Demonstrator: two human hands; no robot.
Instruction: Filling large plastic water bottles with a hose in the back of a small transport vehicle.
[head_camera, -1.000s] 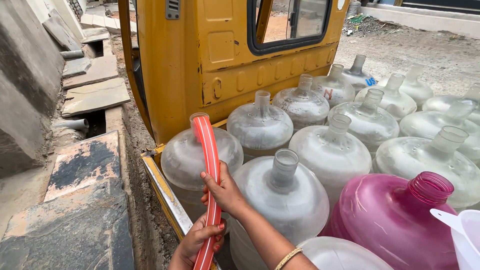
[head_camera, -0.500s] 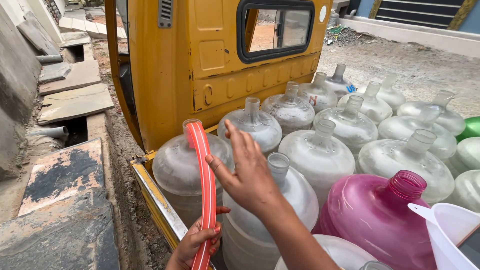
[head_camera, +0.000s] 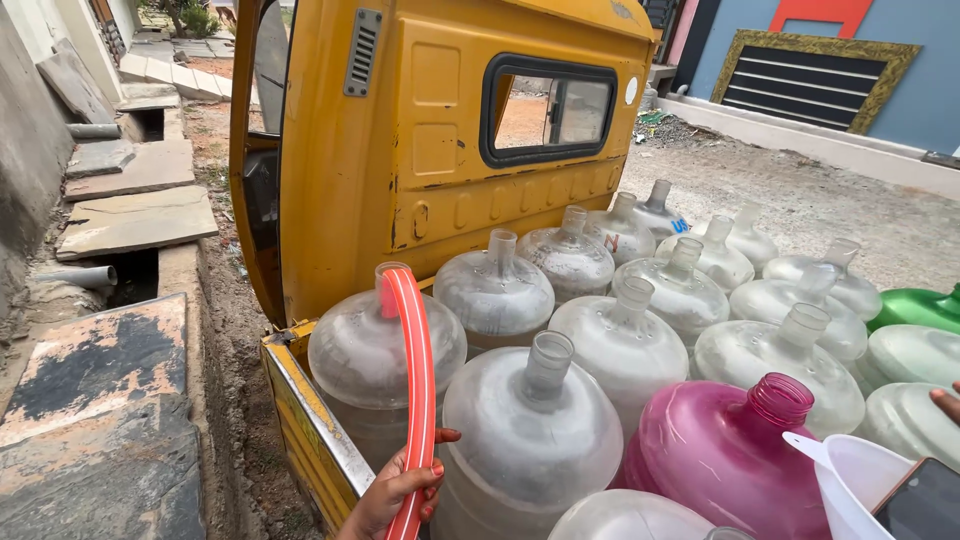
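Observation:
My left hand (head_camera: 395, 490) is closed around a red hose (head_camera: 420, 380) at the bottom of the view. The hose rises and bends into the neck of a clear water jug (head_camera: 350, 360) at the front left of the cargo bed. Only the fingertips of my right hand (head_camera: 945, 400) show at the right edge, above a dark phone (head_camera: 920, 505) and a white funnel (head_camera: 850, 475); I cannot see whether they hold anything. Another clear jug (head_camera: 530, 440) stands just right of the hose, with a pink jug (head_camera: 715, 455) beside it.
Several more clear jugs (head_camera: 625, 345) fill the bed behind a yellow vehicle cab (head_camera: 440, 150), and a green jug (head_camera: 915, 308) lies at the right. Stone slabs (head_camera: 135, 220), a drain and a pipe run along the left. A gravel yard (head_camera: 840, 210) is beyond.
My right hand has let go of the hose and swung off to the right edge. The left hand still holds the hose. The view has tilted up.

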